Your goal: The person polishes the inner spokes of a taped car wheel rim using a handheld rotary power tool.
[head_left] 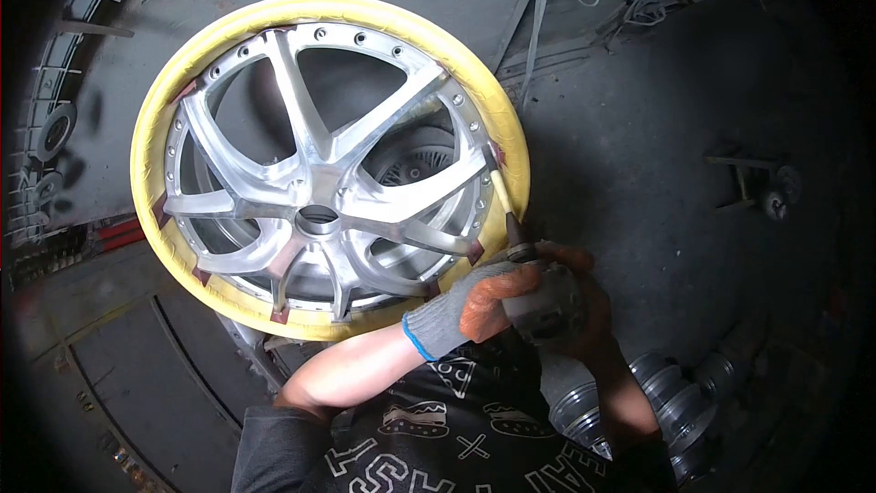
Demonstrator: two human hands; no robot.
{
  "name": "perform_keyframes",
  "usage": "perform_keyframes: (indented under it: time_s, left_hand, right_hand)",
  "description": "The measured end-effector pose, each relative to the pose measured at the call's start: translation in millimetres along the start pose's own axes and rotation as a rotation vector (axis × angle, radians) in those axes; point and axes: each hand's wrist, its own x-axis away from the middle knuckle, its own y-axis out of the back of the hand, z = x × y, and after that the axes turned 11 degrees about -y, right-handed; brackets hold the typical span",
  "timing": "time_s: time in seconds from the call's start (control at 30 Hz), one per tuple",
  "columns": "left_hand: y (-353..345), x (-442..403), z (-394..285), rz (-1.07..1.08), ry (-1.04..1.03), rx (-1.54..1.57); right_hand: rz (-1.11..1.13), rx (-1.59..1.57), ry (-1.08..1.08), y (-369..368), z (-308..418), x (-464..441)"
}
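Observation:
A silver multi-spoke wheel rim (319,184) faces up, its outer edge wrapped in yellow tape (146,160), with small dark red patches at several spoke ends. My left hand (470,306), in a grey glove with orange coating and a blue cuff, is closed around the front of a dark power tool (545,306). Behind it my right hand (593,301), also gloved, wraps the tool's body, partly hidden by it. From the tool a thin shaft with a pale section (499,190) reaches the rim's right edge, its tip beside a spoke end.
Below the rim another wheel (415,169) shows between the spokes. Several shiny rims (671,393) lie at the lower right. A small wheeled stand (771,192) is on the floor at the right. Cables (652,9) hang at the top right, and a wire rack (55,82) stands left.

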Motion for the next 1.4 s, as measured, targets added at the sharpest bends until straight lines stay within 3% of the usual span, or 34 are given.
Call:
perform_keyframes:
  time_s: [0.17,0.33,0.43,0.53,0.63,0.73,0.93,1.0,1.2,1.33,1.4]
  left_hand:
    - [63.1,12.7,14.7,0.026,0.057,0.098]
    - [64.1,38.4,14.7,0.116,0.063,0.164]
    - [64.6,57.5,6.6,0.029,0.133,0.114]
    - [74.8,66.2,2.5,0.029,0.252,0.429]
    - [69.2,81.6,-0.4,0.076,0.091,0.025]
    - [63.5,90.7,-6.2,-0.108,0.158,-0.211]
    - [26.9,109.8,-38.2,-0.163,0.136,-0.154]
    - [23.0,117.8,-53.8,-0.091,0.187,-0.425]
    - [13.7,134.8,-70.2,-0.097,0.126,-0.257]
    - [-18.4,121.9,-75.8,-0.122,0.162,-0.355]
    - [-15.2,113.5,-64.7,-0.082,0.141,-0.282]
  right_hand:
    - [0.038,-0.132,-0.033,-5.6,2.2,-0.2]
    - [0.081,-0.046,-0.001,-19.2,-3.3,9.4]
    - [0.068,-0.051,0.003,-31.3,2.9,16.7]
    - [0.047,-0.13,0.073,-46.6,-0.8,21.2]
    - [0.066,-0.112,0.106,-57.2,9.0,22.2]
    - [0.082,-0.09,0.101,-71.7,11.6,28.9]
    - [0.042,-0.039,0.099,-102.5,21.1,37.3]
    - [-0.028,-0.019,0.141,-112.9,29.5,36.2]
    - [0.009,-0.045,0.059,-128.6,44.4,32.1]
    - [-0.031,-0.001,0.108,-115.9,47.2,29.2]
    - [0.013,-0.007,0.024,-97.7,57.2,29.5]
